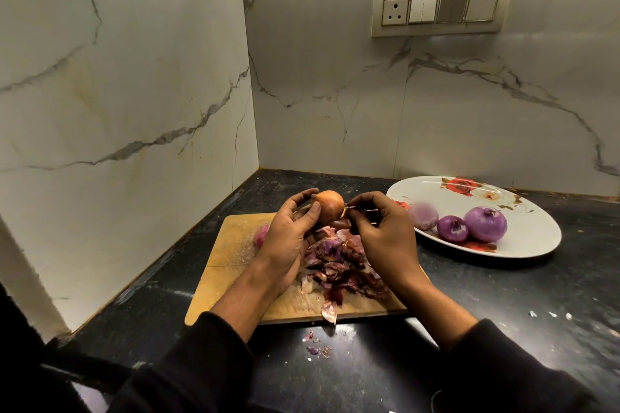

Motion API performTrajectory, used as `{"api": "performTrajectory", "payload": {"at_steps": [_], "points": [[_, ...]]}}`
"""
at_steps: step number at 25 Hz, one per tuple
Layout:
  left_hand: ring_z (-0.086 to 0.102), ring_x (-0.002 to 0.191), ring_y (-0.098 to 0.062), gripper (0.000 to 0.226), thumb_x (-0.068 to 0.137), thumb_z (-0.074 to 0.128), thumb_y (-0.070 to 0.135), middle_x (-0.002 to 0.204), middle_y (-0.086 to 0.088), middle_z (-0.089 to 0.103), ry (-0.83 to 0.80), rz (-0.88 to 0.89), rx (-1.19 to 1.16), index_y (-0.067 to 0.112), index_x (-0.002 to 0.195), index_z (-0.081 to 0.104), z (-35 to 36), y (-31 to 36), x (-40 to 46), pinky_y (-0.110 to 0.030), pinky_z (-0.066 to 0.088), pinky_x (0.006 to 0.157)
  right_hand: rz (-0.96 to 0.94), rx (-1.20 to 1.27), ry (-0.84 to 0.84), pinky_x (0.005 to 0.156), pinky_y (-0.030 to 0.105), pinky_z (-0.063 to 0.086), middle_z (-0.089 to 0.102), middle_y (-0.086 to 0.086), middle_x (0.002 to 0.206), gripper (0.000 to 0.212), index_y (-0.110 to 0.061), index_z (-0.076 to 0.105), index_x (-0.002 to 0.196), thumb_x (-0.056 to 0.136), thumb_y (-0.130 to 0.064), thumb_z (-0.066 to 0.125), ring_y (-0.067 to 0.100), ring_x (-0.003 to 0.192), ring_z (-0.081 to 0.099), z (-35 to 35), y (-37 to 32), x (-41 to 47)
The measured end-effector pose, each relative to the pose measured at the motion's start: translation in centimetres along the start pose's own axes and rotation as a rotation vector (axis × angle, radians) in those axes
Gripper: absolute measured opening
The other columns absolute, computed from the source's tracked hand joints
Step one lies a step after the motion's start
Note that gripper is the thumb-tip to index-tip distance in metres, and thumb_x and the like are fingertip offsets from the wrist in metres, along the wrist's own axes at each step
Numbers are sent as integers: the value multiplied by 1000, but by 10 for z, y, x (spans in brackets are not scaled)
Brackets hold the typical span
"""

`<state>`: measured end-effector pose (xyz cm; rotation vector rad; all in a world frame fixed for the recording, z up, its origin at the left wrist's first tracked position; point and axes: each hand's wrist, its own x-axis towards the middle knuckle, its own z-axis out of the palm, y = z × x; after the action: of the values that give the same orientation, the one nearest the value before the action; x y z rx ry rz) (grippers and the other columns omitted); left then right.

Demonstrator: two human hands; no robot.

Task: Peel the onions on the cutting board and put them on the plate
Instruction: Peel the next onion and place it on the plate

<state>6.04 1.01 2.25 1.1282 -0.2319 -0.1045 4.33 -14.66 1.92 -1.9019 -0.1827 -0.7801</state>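
My left hand grips an onion with dry orange-brown skin, held above the wooden cutting board. My right hand pinches a thin strip of skin at the onion's right end. A heap of purple peels lies on the board under both hands. Another onion sits on the board, partly hidden behind my left hand. Three peeled purple onions lie on the white floral plate to the right.
The black countertop fills a corner between two marble walls. Small peel scraps lie on the counter in front of the board. A switch panel is on the back wall.
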Motion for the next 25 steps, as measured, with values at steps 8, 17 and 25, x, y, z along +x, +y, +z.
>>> {"api": "performTrajectory", "payload": {"at_steps": [8,17,25], "points": [[71,104,-25,47,89,59,35,122,-12,67,18,52,73,15,131,58,-1,-1,1,-32,60,84,11,-124,52,77,16,52,71,-4,98,23,-18,74,103,93,-1,62,4,91,64,-3,8,4],[73,101,-25,72,71,74,36,121,-18,68,44,17,-9,5,132,52,0,1,-3,-31,61,76,-84,-181,-229,72,10,49,69,-8,95,22,-18,69,106,88,-29,74,1,86,63,0,-8,-5],[72,103,-32,48,86,64,34,117,-18,72,-26,2,41,13,129,59,1,3,-4,-34,64,75,-188,-210,-163,64,11,45,70,-7,84,6,-17,70,95,94,-14,65,2,76,63,-2,-5,-4]]}}
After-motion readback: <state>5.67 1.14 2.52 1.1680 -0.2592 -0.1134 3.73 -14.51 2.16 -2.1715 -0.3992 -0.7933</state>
